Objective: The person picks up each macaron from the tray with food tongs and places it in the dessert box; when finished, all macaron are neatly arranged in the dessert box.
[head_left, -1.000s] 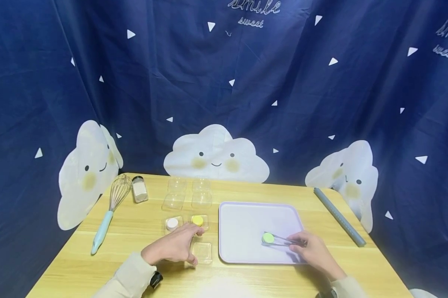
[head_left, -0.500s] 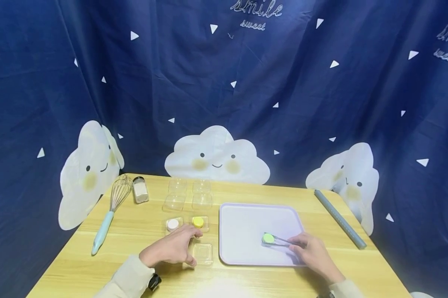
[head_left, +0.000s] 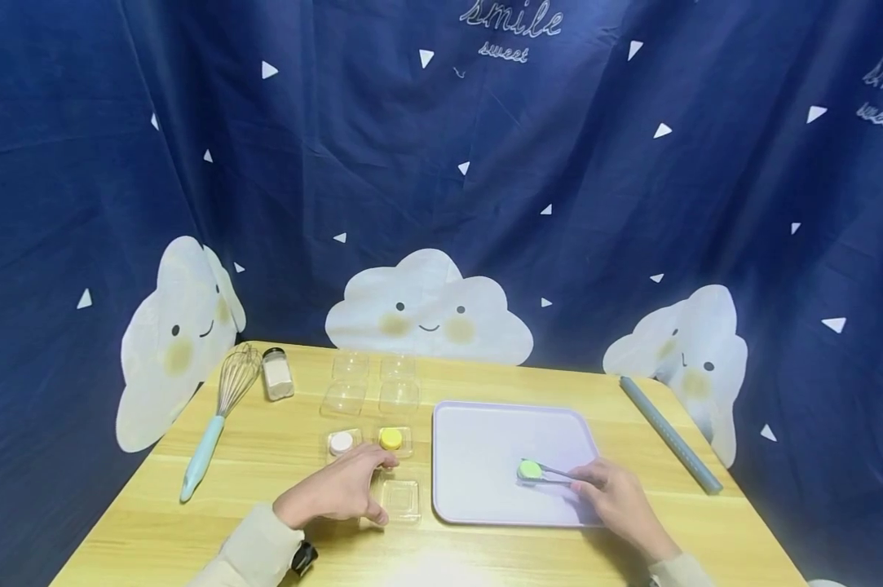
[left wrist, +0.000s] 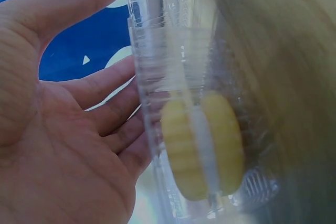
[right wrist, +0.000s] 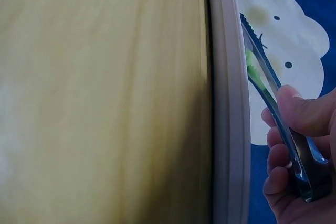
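My right hand grips a pair of metal tongs over the lilac tray. A green macaron sits between the tong tips, low over the tray; whether it touches the tray I cannot tell. My left hand lies with thumb and fingers spread beside a clear plastic box. In the left wrist view, the fingers reach the wall of a clear box with a yellow macaron in it. Behind that hand stand small clear boxes with a white macaron and a yellow one.
More clear boxes stand farther back. A whisk with a light blue handle and a black-lidded jar are at the left. A long grey-blue rod lies at the right edge. A blue curtain hangs behind the table.
The whole head view has shifted slightly downward. Both hands, the tongs and the green macaron keep nearly the same places.
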`<state>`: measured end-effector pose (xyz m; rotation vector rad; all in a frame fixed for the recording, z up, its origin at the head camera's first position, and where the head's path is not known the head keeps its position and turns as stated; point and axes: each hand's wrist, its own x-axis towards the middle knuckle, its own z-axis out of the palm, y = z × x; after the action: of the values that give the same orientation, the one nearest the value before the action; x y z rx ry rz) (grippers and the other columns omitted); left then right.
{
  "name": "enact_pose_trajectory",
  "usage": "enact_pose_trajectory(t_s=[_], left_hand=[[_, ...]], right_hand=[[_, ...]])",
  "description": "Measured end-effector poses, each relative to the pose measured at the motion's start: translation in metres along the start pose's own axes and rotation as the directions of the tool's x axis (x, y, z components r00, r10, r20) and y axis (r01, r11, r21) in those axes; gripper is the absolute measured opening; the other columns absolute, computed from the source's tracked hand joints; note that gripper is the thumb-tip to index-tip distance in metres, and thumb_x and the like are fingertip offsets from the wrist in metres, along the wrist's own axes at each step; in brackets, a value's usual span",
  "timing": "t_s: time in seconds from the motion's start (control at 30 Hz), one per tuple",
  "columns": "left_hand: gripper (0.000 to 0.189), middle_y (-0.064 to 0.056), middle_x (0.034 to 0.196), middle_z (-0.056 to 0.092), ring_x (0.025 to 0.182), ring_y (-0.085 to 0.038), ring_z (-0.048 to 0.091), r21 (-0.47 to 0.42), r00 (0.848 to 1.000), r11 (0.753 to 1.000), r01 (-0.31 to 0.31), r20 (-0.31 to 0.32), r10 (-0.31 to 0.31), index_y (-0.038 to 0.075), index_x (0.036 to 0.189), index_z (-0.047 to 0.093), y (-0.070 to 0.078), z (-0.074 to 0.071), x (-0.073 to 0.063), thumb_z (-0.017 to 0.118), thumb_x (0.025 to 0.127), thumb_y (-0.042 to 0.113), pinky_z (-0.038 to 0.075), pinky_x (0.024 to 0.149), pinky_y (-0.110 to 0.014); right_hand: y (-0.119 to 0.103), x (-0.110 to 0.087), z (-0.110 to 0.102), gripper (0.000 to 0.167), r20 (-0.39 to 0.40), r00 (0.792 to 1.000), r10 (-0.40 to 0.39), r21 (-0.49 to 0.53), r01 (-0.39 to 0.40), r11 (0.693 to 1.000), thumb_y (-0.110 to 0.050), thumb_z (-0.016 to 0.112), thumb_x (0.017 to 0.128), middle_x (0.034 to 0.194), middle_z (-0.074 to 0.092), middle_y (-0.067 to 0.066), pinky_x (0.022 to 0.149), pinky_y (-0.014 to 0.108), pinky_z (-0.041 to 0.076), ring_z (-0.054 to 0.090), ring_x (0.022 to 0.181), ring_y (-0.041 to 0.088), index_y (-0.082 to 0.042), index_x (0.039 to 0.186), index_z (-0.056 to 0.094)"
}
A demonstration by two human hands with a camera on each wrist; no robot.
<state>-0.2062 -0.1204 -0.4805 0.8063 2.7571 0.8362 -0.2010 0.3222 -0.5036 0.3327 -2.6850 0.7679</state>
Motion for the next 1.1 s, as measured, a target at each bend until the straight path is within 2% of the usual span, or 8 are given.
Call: enact_pose_trajectory(t_s=[0.23, 0.43, 0.53, 0.67, 0.87, 1.1], left_hand=[[0.078, -0.006, 0.124, 0.067, 0.12, -0.028, 0.058, -0.021, 1.0, 1.0, 0.009, 0.009, -0.009, 0.006, 0.129, 0.063, -0.002, -0.002, 0.001, 0.094, 0.062, 0.032, 0.05, 0.106, -0.055], [0.079, -0.006, 0.125, 0.067, 0.12, -0.029, 0.058, -0.027, 1.0, 0.999, 0.021, 0.005, -0.02, 0.005, 0.129, 0.063, -0.003, -0.002, 0.001, 0.094, 0.062, 0.032, 0.05, 0.106, -0.055], [0.078, -0.006, 0.125, 0.066, 0.121, -0.028, 0.058, -0.033, 1.0, 0.999, 0.023, 0.01, -0.022, 0.005, 0.129, 0.063, -0.003, -0.002, 0.001, 0.094, 0.063, 0.032, 0.05, 0.106, -0.055], [0.077, -0.006, 0.127, 0.065, 0.122, -0.028, 0.057, -0.045, 0.999, 0.999, 0.029, 0.017, -0.028, 0.006, 0.129, 0.063, -0.003, -0.002, 0.0, 0.094, 0.063, 0.032, 0.049, 0.107, -0.055], [0.077, -0.006, 0.127, 0.066, 0.122, -0.028, 0.057, -0.05, 0.999, 0.998, 0.038, 0.01, -0.038, 0.006, 0.129, 0.063, -0.003, -0.001, -0.001, 0.094, 0.063, 0.032, 0.049, 0.107, -0.055], [0.081, -0.005, 0.122, 0.067, 0.12, -0.028, 0.058, -0.042, 0.999, 0.998, 0.037, 0.002, -0.037, 0.004, 0.131, 0.061, -0.004, 0.0, -0.001, 0.094, 0.062, 0.032, 0.049, 0.107, -0.055]], right_hand=[[0.008, 0.003, 0.002, 0.013, -0.015, 1.0, 0.004, -0.064, -0.005, 0.998, -0.01, 0.081, 0.082, 0.086, 0.072, -0.014, 0.08, 0.032, 0.057, 0.068, 0.087, 0.011, -0.018, 0.091, 0.081], [0.008, 0.011, -0.001, 0.014, -0.065, 0.997, -0.034, -0.092, 0.028, 0.995, -0.01, 0.08, 0.082, 0.093, 0.076, -0.004, 0.086, 0.044, 0.058, 0.071, 0.093, 0.024, -0.014, 0.096, 0.081], [0.003, 0.015, -0.005, 0.013, -0.094, 0.995, -0.035, -0.079, 0.027, 0.996, -0.011, 0.079, 0.084, 0.095, 0.077, 0.0, 0.085, 0.046, 0.058, 0.071, 0.094, 0.027, -0.013, 0.097, 0.08], [-0.004, 0.023, -0.01, 0.012, -0.174, 0.983, -0.057, -0.07, 0.045, 0.996, -0.009, 0.079, 0.084, 0.092, 0.076, 0.001, 0.078, 0.038, 0.057, 0.071, 0.088, 0.026, -0.014, 0.095, 0.08], [-0.014, 0.038, -0.017, 0.014, -0.287, 0.953, -0.1, -0.062, 0.086, 0.994, -0.006, 0.08, 0.082, 0.091, 0.077, 0.003, 0.074, 0.016, 0.049, 0.07, 0.082, 0.02, -0.011, 0.096, 0.08], [-0.033, 0.057, -0.024, 0.015, -0.324, 0.939, -0.111, -0.037, 0.105, 0.994, -0.009, 0.08, 0.084, 0.092, 0.076, 0.0, 0.075, 0.011, 0.045, 0.067, 0.083, 0.011, -0.015, 0.098, 0.08]])
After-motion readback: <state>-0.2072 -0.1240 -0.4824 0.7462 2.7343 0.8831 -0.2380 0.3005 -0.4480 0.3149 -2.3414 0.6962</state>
